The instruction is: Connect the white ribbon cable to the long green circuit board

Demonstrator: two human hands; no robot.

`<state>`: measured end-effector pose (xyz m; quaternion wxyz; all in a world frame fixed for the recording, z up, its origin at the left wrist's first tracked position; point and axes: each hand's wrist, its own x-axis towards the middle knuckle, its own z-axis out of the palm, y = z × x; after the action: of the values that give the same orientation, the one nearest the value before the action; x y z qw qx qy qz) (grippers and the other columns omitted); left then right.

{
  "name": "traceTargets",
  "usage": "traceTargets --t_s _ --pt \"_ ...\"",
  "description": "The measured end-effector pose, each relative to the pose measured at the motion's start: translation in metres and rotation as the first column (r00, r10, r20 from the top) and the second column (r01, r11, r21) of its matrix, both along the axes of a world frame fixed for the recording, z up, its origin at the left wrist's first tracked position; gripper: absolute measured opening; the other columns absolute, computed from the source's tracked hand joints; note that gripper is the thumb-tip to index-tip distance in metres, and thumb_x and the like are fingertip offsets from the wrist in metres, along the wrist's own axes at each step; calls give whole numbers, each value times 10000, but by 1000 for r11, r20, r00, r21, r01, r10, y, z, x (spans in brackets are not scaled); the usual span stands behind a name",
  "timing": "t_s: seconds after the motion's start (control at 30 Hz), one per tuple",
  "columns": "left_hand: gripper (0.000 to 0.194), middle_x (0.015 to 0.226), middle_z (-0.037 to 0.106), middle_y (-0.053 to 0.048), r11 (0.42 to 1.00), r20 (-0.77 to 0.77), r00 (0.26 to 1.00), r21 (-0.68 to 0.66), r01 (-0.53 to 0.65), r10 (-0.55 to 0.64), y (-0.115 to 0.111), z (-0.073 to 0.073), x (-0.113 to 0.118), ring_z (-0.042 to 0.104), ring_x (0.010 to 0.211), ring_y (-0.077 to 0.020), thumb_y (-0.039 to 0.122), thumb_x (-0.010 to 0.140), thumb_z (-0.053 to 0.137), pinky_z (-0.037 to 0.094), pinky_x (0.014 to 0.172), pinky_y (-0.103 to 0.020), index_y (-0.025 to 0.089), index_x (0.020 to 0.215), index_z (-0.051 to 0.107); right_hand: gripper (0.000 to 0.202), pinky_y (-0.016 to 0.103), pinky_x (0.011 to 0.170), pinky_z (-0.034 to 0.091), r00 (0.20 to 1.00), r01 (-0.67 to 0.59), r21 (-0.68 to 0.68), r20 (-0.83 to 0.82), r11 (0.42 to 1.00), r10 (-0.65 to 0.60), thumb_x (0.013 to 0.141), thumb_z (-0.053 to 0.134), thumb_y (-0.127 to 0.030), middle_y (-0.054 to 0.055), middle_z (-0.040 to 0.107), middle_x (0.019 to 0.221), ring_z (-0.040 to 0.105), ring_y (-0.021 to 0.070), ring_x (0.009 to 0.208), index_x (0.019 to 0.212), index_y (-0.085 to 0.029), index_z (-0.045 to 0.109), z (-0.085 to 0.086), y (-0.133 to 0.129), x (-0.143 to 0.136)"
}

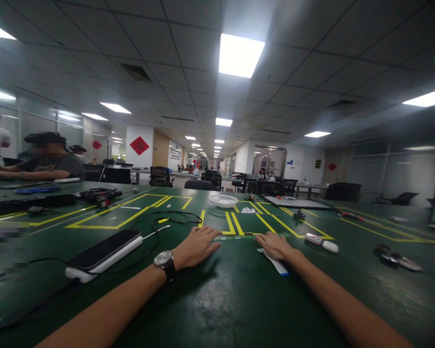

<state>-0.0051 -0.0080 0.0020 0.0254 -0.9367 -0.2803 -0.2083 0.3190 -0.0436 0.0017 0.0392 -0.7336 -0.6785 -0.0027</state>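
Between both grips (pixel 199 245) (pixel 274 245), green strip (pixel 239 237)

Hands (pixel 198 247) at a thin green strip (pixel 239 237)

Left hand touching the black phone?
Apart. The head view shows green tabletop between the left hand and the black phone.

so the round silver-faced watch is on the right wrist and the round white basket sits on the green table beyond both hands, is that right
Not quite: the head view shows the round silver-faced watch on the left wrist, not the right. The round white basket does sit on the green table beyond the left hand and right hand.
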Motion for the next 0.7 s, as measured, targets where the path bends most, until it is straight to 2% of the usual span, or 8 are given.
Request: traceTargets --t_s 0.13,0.27,0.33,0.4,0.47,0.57,0.63,0.7 --pt "398 1342 558 -74 1000 2 1000 -18 -10 10 2 4 -3 472 1253 -255 448 1032 346 356 1017 -420 256 1345 499 559 412 1072 378 938 -325 56 -106 944 329 1032 230 -482 135 588 1322 529 256 1226 1294 -180 621 -1 -1 -25" --pt "407 1383 536 -76 997 -50 998 -71 21 -25 2 2 -4 476 1270 -250 445 1017 384 364 1035 -423 261 1369 474 450 359 1116 349 730 -651 116 -174 750 661 1028 341 -426 97 540 1408 496 227 1284 1332 -210 593 3 -18 -69" --pt "433 1420 512 -80 991 -97 994 -123 43 -55 0 0 -4 465 1299 -258 456 1006 402 367 1043 -431 264 1390 451 398 338 1116 350 626 -747 129 -196 652 755 1014 409 -394 72 545 1407 502 208 1281 1338 -238 580 7 -28 -87" --pt "456 1444 496 -83 982 -145 985 -176 63 -89 -2 -2 -4 457 1319 -267 469 997 413 369 1052 -443 266 1404 439 370 320 1094 372 612 -756 152 -177 636 770 989 472 -362 63 588 1354 532 202 1244 1319 -239 586 11 -33 -94" --pt "464 1461 485 -84 975 -185 977 -210 68 -108 -3 -3 -4 447 1335 -273 480 993 416 366 1063 -459 267 1403 448 324 333 1041 414 752 -631 176 -100 755 652 970 493 -337 84 647 1247 580 223 1168 1233 -212 636 17 -33 -86" --pt "474 1492 454 -79 973 -207 973 -224 57 -105 -2 -5 -5 419 1364 -275 500 991 413 355 1081 -478 265 1399 467 322 403 961 454 983 -181 174 69 968 171 962 476 -355 146 666 1162 612 288 1108 1147 -174 667 22 -28 -56" --pt "495 1499 448 -76 970 -197 974 -232 64 -112 -1 -5 -6 414 1371 -277 520 987 411 350 1090 -482 263 1406 468 380 467 912 473 988 58 146 132 988 -77 937 514 -390 205 645 1184 606 355 1117 1183 -134 648 22 -26 -34" --pt "520 1502 446 -80 966 -182 976 -246 74 -121 0 -5 -7 413 1373 -283 549 982 406 342 1098 -488 263 1411 470 409 494 850 495 977 148 102 142 984 -162 908 555 -404 245 644 1168 615 399 1088 1157 -98 661 19 -26 -18"
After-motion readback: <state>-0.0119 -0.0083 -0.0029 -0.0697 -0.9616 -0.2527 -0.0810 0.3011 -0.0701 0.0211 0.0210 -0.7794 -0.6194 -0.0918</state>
